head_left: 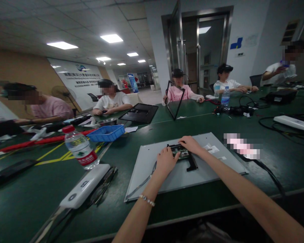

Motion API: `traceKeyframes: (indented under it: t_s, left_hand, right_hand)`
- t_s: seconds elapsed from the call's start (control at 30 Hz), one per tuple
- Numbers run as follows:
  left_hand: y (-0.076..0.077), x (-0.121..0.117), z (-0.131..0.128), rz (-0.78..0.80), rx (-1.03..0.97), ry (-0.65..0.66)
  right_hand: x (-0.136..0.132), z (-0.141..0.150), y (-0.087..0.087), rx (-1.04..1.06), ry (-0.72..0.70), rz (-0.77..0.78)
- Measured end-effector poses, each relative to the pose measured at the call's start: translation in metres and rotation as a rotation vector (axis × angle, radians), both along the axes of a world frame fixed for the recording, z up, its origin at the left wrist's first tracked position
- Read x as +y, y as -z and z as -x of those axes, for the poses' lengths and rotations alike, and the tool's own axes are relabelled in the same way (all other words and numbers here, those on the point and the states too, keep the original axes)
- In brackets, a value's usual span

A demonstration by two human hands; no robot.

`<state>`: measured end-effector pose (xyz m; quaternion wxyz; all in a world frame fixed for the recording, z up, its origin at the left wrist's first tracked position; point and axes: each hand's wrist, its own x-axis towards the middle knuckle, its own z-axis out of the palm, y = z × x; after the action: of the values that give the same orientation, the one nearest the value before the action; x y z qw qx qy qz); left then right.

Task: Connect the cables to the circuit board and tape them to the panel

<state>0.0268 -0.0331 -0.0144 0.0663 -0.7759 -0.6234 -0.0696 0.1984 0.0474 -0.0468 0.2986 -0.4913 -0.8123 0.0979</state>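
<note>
Bare left forearm [134, 221] with pale beaded bracelet [147, 200], bottom centre; left hand [167, 161], fingers spread, touches a green circuit board [184, 154] in a black bracket [193, 164], mid-frame on a flat grey panel [144, 163]; right hand [191, 144] bent at its upper right, grip unclear.

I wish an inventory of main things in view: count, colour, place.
Table: one, green, across view
Flat panel: one, pale grey, table front
Circuit board: one, green, on panel
Bracket: one, black, on panel
Tray: one, blue, left of centre
Bottles: three, clear, one left, two far
Devices: two, white, left and right
Frame: one, black, across table
Other people: five, pink or white tops, around table
Left hand: one, bare, at board's left
Right hand: one, bare, at board's right
</note>
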Motion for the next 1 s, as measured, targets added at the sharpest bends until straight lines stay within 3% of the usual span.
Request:
traceKeyframes:
  t_s: [0.4,1.0]
  left_hand:
    - [0.0065,0.002,0.0001,-0.052,0.002,-0.026]
    - [0.0037,-0.0012,-0.0004,-0.045,0.004,-0.022]
  right_hand:
    - [0.0041,-0.0003,0.0083,0.058,0.025,-0.013]
    - [-0.0037,0.0039,0.0018,0.058,0.032,-0.042]
